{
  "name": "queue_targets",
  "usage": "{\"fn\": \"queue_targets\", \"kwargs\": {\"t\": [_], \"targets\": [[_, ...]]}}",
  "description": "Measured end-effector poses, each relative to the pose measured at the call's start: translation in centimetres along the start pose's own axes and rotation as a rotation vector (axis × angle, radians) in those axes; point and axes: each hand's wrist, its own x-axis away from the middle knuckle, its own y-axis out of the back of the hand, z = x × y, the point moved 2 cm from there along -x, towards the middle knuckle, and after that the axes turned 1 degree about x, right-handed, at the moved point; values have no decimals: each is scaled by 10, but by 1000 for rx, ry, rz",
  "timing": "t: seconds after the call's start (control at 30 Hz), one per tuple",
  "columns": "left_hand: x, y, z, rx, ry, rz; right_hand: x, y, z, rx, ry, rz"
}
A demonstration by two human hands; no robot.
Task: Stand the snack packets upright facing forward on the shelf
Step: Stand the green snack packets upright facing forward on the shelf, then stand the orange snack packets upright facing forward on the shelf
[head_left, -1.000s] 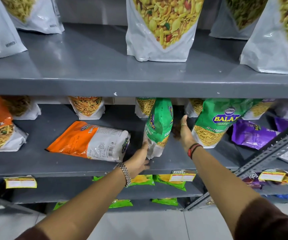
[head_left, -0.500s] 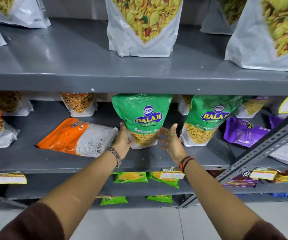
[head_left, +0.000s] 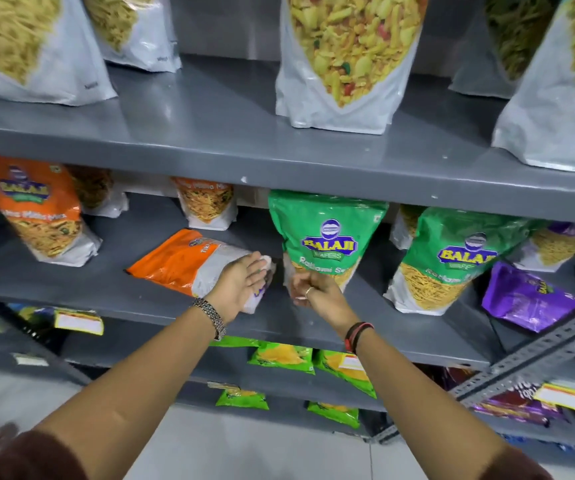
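The left hand (head_left: 243, 284) lies flat, fingers straight and together, palm down on the white end of the orange packet (head_left: 189, 263). It presses on the film and has not closed round anything. That packet lies on its side on the middle shelf (head_left: 71, 289), just left of the green packet (head_left: 326, 237), orange end pointing away from it.

The right hand (head_left: 315, 289) is curled at the lower left corner of the green packet, fingertips pinched together low on its bottom edge; whether they truly grip the film or only touch it I cannot tell. The green packet stands upright, label facing forward, its top close under the shelf above.

Judging by looks, these are light pouches of thin, glossy film, soft and crinkly, filled with loose brittle snack that shifts inside. A flat palm is likely to slide on the film, and a hard squeeze would crush the contents. The orange packet is best taken by its two side edges or its sealed top, tipped up onto its flat base, and turned label out.

Right of the green packet stands a second green packet (head_left: 452, 258), then a purple packet (head_left: 528, 296) leaning. Far left of it stands another orange one (head_left: 40, 209).
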Motion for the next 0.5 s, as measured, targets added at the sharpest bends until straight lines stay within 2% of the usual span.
{"fn": "queue_targets", "kwargs": {"t": [0.13, 0.27, 0.37, 0.5], "targets": [[6, 55, -15, 97, -39, -139, -33, -51, 37, 193, 237, 56], [6, 109, -17, 180, -72, -327, -70, -87, 56, 355, 262, 22], [1, 137, -19, 203, -47, -413, -108, -108, 63, 670, 197, 62], [-19, 158, -16, 182, 126, -257, -152, -132, 62, 906, -60, 134]]}}
